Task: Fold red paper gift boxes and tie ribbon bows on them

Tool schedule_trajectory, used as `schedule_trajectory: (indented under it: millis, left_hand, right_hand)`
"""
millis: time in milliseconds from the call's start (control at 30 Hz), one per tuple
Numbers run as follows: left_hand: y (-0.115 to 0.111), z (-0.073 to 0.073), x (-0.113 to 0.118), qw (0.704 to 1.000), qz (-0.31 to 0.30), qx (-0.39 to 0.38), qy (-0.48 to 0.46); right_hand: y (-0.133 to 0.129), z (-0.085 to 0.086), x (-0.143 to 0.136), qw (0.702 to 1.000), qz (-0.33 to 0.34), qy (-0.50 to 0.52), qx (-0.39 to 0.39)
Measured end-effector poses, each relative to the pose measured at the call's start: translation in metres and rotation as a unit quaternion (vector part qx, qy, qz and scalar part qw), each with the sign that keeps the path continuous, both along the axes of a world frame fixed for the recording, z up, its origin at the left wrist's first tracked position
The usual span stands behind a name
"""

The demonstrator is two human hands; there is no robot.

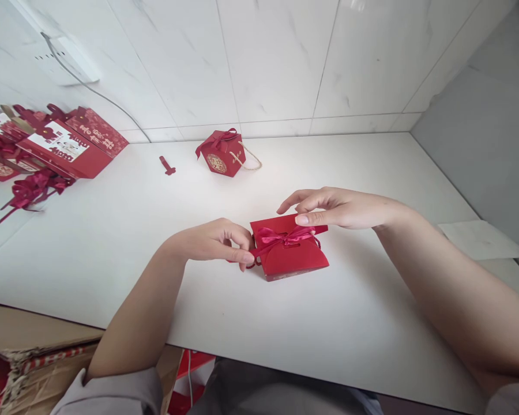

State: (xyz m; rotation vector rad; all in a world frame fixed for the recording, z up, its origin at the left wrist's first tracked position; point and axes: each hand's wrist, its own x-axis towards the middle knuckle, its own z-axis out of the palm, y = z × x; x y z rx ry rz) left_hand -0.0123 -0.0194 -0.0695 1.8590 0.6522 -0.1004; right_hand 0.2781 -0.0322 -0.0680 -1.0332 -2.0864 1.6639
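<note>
A small red gift box [292, 260] with a curved flap lies on the white table in front of me. A shiny crimson ribbon [285, 236] is tied in a bow across its top. At the box's left side, my left hand [218, 242] pinches a ribbon tail between thumb and fingers; a red cord loop shows beside the fingertips. My right hand [333, 207] hovers over the far right edge with fingers apart. Its thumb rests at or just above the box's upper edge, near the bow; whether it touches is hard to tell.
A red hexagonal gift box [222, 154] with a gold rope handle stands near the tiled wall. Left of it lies a small red tag [166, 166]. Red boxes [75, 141] and ribbon bundles [34, 187] crowd the far left. White paper [482, 239] lies right; a cardboard carton [34, 346] sits below.
</note>
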Motion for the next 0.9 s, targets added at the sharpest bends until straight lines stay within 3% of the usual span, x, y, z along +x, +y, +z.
schedule_trajectory:
  millis: [267, 533, 700, 800, 867, 900]
  left_hand:
    - [0.0, -0.002, 0.0, 0.999, -0.038, -0.024, 0.023]
    - [0.001, -0.006, 0.001, 0.998, -0.036, -0.01, 0.041]
    - [0.006, -0.003, -0.008, 0.987, -0.062, -0.046, 0.14]
    - [0.011, 0.001, -0.015, 0.989, 0.021, 0.005, 0.146]
    - [0.011, 0.002, -0.013, 0.982, 0.149, 0.093, 0.076]
    - [0.009, 0.002, -0.011, 0.965, 0.219, 0.144, 0.032]
  right_hand:
    - [0.001, -0.003, -0.001, 0.999, 0.038, 0.037, -0.011]
    - [-0.004, -0.001, -0.01, 0.997, -0.008, 0.07, -0.025]
    - [-0.006, 0.0, -0.013, 0.997, -0.02, 0.065, -0.025]
    - [-0.005, -0.002, -0.013, 0.997, 0.005, 0.07, -0.015]
    - [-0.004, -0.003, -0.012, 0.998, 0.02, 0.067, 0.0]
    - [-0.003, -0.004, -0.012, 0.998, 0.023, 0.062, 0.008]
